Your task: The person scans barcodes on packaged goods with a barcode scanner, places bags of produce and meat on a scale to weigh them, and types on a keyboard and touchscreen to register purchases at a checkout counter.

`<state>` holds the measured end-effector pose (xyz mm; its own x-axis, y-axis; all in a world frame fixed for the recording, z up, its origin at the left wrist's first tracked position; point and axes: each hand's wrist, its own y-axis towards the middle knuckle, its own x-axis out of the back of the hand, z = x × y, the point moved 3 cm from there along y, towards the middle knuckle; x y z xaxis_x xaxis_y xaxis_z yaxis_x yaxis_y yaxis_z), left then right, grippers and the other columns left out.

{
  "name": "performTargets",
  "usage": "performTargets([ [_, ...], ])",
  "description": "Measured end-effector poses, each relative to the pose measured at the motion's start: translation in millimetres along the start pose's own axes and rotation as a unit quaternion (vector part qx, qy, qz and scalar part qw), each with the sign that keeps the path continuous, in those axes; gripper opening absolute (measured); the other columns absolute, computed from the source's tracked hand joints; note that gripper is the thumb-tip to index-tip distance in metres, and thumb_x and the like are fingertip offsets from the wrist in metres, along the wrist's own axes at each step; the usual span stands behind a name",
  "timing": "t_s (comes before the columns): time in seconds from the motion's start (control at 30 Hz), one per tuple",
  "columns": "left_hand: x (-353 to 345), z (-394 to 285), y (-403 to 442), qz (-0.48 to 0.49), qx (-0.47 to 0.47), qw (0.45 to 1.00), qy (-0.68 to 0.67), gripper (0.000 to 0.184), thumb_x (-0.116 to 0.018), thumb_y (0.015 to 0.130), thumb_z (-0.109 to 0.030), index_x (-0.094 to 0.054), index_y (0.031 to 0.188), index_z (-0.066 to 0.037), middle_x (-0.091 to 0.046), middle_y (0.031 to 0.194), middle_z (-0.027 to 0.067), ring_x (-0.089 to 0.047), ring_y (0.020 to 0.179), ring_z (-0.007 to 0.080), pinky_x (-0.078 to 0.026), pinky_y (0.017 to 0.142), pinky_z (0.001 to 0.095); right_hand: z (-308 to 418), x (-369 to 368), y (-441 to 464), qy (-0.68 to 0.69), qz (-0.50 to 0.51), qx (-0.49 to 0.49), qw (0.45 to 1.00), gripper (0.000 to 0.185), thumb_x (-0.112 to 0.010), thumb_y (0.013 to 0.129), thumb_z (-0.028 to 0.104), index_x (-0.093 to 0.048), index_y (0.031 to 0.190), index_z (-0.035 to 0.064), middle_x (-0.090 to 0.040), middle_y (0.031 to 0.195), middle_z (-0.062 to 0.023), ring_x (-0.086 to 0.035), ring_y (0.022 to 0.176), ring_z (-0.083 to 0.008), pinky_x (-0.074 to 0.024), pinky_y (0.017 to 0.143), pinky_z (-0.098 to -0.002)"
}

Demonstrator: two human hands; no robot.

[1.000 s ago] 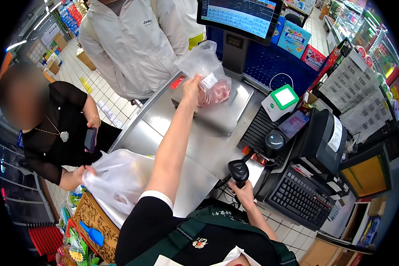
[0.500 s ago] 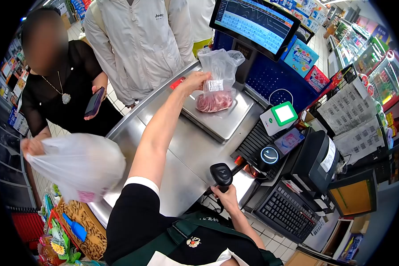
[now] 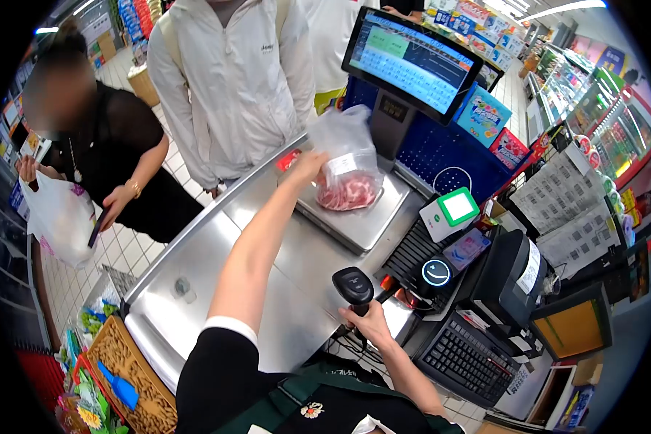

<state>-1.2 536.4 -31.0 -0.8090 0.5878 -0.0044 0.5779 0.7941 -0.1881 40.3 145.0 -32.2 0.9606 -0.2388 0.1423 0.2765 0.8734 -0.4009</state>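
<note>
My left hand [image 3: 307,168] reaches across the counter and grips the side of a clear plastic bag of meat [image 3: 349,194]. The bag carries a white label [image 3: 342,166], and its loose top stands up above the red meat. It rests on the steel plate of a scale [image 3: 362,235]. Close to my body, my right hand [image 3: 369,322] is wrapped around the handle of a black barcode scanner [image 3: 354,284], whose head points toward the counter. Part of that handle is hidden by my fingers.
Beyond the scale stands a monitor [image 3: 412,64]. At right are a payment box with a green-framed screen [image 3: 450,215], a keyboard [image 3: 470,354] and a printer [image 3: 504,271]. A peanut tray [image 3: 134,354] sits lower left. A person in black [image 3: 134,137] and one in a white jacket [image 3: 231,79] stand across the counter.
The person in black has taken the white carrier bag off the counter and moved it left. The monitor display has changed. My left hand stays at the meat bag, and the scanner has barely shifted.
</note>
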Motion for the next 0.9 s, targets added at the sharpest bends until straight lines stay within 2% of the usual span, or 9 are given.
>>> performTargets([
  [0.07, 0, 17, -26, -0.092, 0.121, 0.980, -0.130, 0.030, -0.054, 0.094, -0.031, -0.059, 0.106, -0.004, -0.064, 0.087, 0.0098, -0.062, 0.074, 0.0190, -0.052, 0.063, 0.0333, 20, 2, 2, 0.005, 0.008, 0.013, 1.000, 0.021, -0.074, 0.078, 0.014, -0.058, 0.075, 0.0006, -0.057, 0.063, -0.0018, -0.055, 0.056, -0.0091, -0.0447, 0.053, -0.0253],
  [0.17, 11, 25, -59, -0.072, 0.115, 0.981, -0.137, 0.039, -0.056, 0.093, -0.032, -0.052, 0.120, -0.004, -0.062, 0.100, 0.0118, -0.060, 0.083, 0.0176, -0.051, 0.066, 0.0322, 31, 6, 12, -0.023, 0.023, 0.041, 0.999, 0.024, -0.074, 0.078, 0.016, -0.058, 0.075, 0.0001, -0.057, 0.063, -0.0017, -0.055, 0.055, -0.0094, -0.0447, 0.053, -0.0258],
  [0.23, 18, 12, -97, -0.223, -0.105, 0.968, 0.043, 0.052, -0.062, 0.090, -0.032, -0.046, 0.130, -0.002, -0.062, 0.105, 0.0121, -0.062, 0.083, 0.0192, -0.053, 0.067, 0.0296, 33, 9, 20, -0.095, 0.051, 0.049, 0.993, 0.035, -0.075, 0.075, 0.025, -0.056, 0.084, -0.0030, -0.057, 0.065, -0.0043, -0.056, 0.056, -0.0120, -0.0470, 0.055, -0.0291],
  [0.3, 11, -7, -155, -0.114, -0.236, 0.962, 0.079, 0.059, -0.067, 0.086, -0.028, -0.042, 0.134, -0.005, -0.053, 0.122, 0.0145, -0.058, 0.094, 0.0183, -0.052, 0.068, 0.0280, 39, 7, 23, -0.110, 0.081, 0.036, 0.990, 0.035, -0.075, 0.075, 0.025, -0.057, 0.085, -0.0035, -0.056, 0.065, -0.0043, -0.057, 0.056, -0.0122, -0.0472, 0.055, -0.0292],
  [0.4, -24, -25, -258, 0.162, -0.212, 0.952, 0.151, 0.081, -0.082, 0.068, -0.028, -0.042, 0.136, -0.010, -0.045, 0.133, 0.0137, -0.043, 0.125, 0.0284, -0.036, 0.102, 0.0441, 58, -8, 19, -0.133, 0.193, 0.042, 0.971, 0.033, -0.076, 0.076, 0.022, -0.058, 0.086, -0.0035, -0.057, 0.069, -0.0028, -0.057, 0.058, -0.0103, -0.0473, 0.052, -0.0262],
  [0.5, -50, 3, -318, 0.120, -0.212, 0.933, 0.264, 0.076, -0.085, 0.062, -0.032, -0.049, 0.126, -0.008, -0.052, 0.119, 0.0136, -0.050, 0.113, 0.0302, -0.042, 0.094, 0.0405, 65, -29, 13, -0.138, 0.324, 0.036, 0.935, 0.034, -0.073, 0.078, 0.020, -0.056, 0.094, -0.0039, -0.058, 0.070, -0.0035, -0.056, 0.057, -0.0098, -0.0463, 0.050, -0.0255],
  [0.6, -44, 49, -354, 0.050, -0.107, 0.966, 0.231, 0.068, -0.085, 0.063, -0.033, -0.051, 0.116, -0.007, -0.056, 0.107, 0.0128, -0.054, 0.103, 0.0304, -0.044, 0.088, 0.0393, 47, -32, 29, -0.150, 0.473, 0.157, 0.854, 0.053, -0.074, 0.078, 0.029, -0.053, 0.116, -0.0022, -0.064, 0.090, -0.0108, -0.062, 0.081, -0.0193, -0.0506, 0.074, -0.0322],
  [0.77, -37, 107, -398, -0.080, -0.007, 0.986, 0.143, 0.062, -0.084, 0.064, -0.032, -0.052, 0.109, -0.004, -0.059, 0.100, 0.0111, -0.058, 0.095, 0.0251, -0.047, 0.084, 0.0357, 134, 52, 152, -0.115, 0.009, 0.189, 0.975, 0.075, -0.077, 0.073, 0.039, -0.048, 0.129, -0.0024, -0.056, 0.124, -0.0203, -0.055, 0.114, -0.0305, -0.0439, 0.097, -0.0373],
  [0.9, -23, 151, -410, -0.163, 0.043, 0.977, 0.128, 0.065, -0.085, 0.064, -0.033, -0.052, 0.111, -0.002, -0.062, 0.099, 0.0107, -0.060, 0.094, 0.0232, -0.047, 0.085, 0.0344, 156, 84, 261, -0.231, -0.204, 0.211, 0.928, 0.090, -0.081, 0.066, 0.042, -0.044, 0.132, -0.0053, -0.053, 0.127, -0.0225, -0.053, 0.117, -0.0306, -0.0419, 0.099, -0.0373],
])
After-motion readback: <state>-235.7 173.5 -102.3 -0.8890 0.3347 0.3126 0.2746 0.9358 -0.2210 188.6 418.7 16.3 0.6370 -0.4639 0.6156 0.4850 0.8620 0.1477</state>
